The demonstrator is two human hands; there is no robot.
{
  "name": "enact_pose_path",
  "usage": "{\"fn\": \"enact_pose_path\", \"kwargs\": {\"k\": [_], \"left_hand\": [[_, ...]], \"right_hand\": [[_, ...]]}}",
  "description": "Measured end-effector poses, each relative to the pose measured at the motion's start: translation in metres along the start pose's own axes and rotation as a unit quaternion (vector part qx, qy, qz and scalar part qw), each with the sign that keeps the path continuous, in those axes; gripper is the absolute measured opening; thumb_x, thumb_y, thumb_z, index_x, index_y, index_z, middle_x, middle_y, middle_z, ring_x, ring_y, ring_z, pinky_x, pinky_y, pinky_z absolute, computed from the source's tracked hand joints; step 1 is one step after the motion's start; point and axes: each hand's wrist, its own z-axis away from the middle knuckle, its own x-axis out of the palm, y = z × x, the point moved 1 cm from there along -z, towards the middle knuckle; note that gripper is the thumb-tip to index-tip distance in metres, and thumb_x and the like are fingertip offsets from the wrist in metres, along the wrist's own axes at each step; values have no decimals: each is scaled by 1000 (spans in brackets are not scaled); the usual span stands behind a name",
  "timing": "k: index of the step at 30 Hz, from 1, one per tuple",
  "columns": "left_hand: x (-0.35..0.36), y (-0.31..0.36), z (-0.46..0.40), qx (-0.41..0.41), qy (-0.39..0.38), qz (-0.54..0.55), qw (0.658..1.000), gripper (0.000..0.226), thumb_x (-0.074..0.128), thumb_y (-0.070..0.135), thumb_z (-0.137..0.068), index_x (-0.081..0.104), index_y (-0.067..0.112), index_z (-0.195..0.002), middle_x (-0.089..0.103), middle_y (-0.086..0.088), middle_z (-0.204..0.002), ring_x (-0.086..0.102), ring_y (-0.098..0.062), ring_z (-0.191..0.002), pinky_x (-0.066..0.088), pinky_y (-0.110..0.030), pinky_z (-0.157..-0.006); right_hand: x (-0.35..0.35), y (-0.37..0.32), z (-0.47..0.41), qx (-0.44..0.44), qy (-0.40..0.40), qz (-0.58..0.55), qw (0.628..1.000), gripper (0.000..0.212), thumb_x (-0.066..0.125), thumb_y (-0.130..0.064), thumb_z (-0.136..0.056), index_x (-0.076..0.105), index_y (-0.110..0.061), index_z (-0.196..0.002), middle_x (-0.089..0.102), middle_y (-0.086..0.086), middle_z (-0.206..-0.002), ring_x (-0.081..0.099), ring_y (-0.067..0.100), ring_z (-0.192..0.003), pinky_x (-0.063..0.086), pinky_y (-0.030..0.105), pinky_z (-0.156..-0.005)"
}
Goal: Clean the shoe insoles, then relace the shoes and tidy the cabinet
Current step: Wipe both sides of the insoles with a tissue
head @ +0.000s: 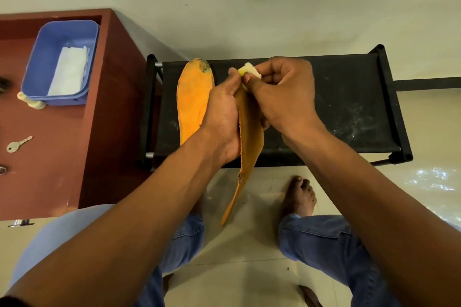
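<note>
Insoles number two: left hand (222, 117) grips one (249, 137); right hand (282, 92) pinches wipe (249, 70).

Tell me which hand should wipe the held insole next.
Right. The right hand already pinches the white wipe at the insole tip, while the left hand grips that insole.

Left hand (222, 112) grips an orange insole (249, 142) held edge-on, heel end hanging toward floor. Right hand (282, 92) pinches a small white-yellow wad (248, 70), possibly a wipe, at its toe end. Second insole (193, 97) lies flat on black rack (324, 97).
</note>
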Motion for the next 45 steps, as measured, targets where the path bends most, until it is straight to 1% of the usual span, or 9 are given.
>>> {"fn": "enact_pose_path", "kwargs": {"k": [4, 8, 12, 16, 21, 26, 32, 38, 45], "left_hand": [[-6, 10, -4, 9, 11, 44, 999, 56, 26, 52, -110, 54, 20, -147, 70, -13, -132, 64, -32, -127, 45, -45, -110], [-15, 25, -7, 34, 8, 75, 997, 55, 23, 48, -112, 43, 20, -155, 72, -18, -125, 76, -31, -103, 63, -39, -83], [-21, 30, -11, 48, -1, 91, 995, 55, 20, 48, -112, 39, 21, -156, 70, -17, -131, 71, -34, -112, 63, -43, -85], [-15, 23, -9, 35, 7, 88, 995, 53, 27, 48, -111, 46, 20, -152, 73, -18, -122, 74, -32, -109, 61, -41, -88], [-10, 16, -3, 5, 3, 58, 998, 62, 30, 55, -109, 56, 14, -147, 74, -12, -110, 74, -25, -95, 60, -36, -84], [-4, 9, 1, -8, -14, 22, 1000, 59, 29, 50, -111, 72, 10, -116, 77, -9, -90, 77, -20, -79, 62, -31, -76], [-10, 19, -3, 5, 5, 64, 998, 59, 29, 51, -110, 52, 13, -150, 74, -13, -110, 74, -27, -97, 62, -38, -84], [-26, 41, -15, 49, 5, 111, 993, 55, 19, 51, -110, 39, 25, -155, 69, -19, -132, 68, -42, -117, 57, -57, -93], [-20, 35, -12, 45, -15, 97, 994, 55, 20, 50, -111, 39, 24, -156, 69, -20, -131, 69, -38, -116, 60, -51, -91]], "right_hand": [[6, -4, 6, -3, -71, -44, 997, 3, 81, -18, -87, 79, -20, -89, 76, -6, -78, 72, 8, -70, 55, 24, -60], [11, -10, 16, -70, -140, -44, 987, 5, 81, -11, -84, 79, -11, -89, 77, -1, -81, 74, 13, -76, 60, 46, -90], [12, -11, 19, -86, -153, -49, 983, 7, 81, -8, -84, 79, -8, -91, 77, 1, -84, 73, 14, -76, 63, 33, -73], [16, -6, 19, -96, -80, -33, 992, 6, 82, -11, -84, 77, -13, -86, 74, -7, -78, 70, 6, -71, 59, 22, -67], [15, -5, 15, -112, -6, 15, 994, 5, 80, -19, -87, 76, -18, -89, 72, -11, -81, 69, 5, -75, 61, 24, -70], [9, -1, 8, -115, 30, 29, 993, 7, 77, -20, -88, 75, -16, -93, 72, -10, -83, 70, 7, -76, 62, 32, -70], [15, -2, 9, -124, -62, -2, 990, 7, 80, -14, -86, 77, -18, -91, 74, -9, -86, 71, 7, -80, 62, 28, -74], [17, -3, 15, -118, -174, -53, 976, 8, 81, -10, -85, 78, -13, -92, 76, -1, -84, 72, 16, -78, 63, 39, -73], [16, -4, 19, -135, -101, -32, 985, 8, 81, -13, -85, 75, -14, -90, 73, -8, -82, 69, 9, -74, 61, 30, -68]]}}
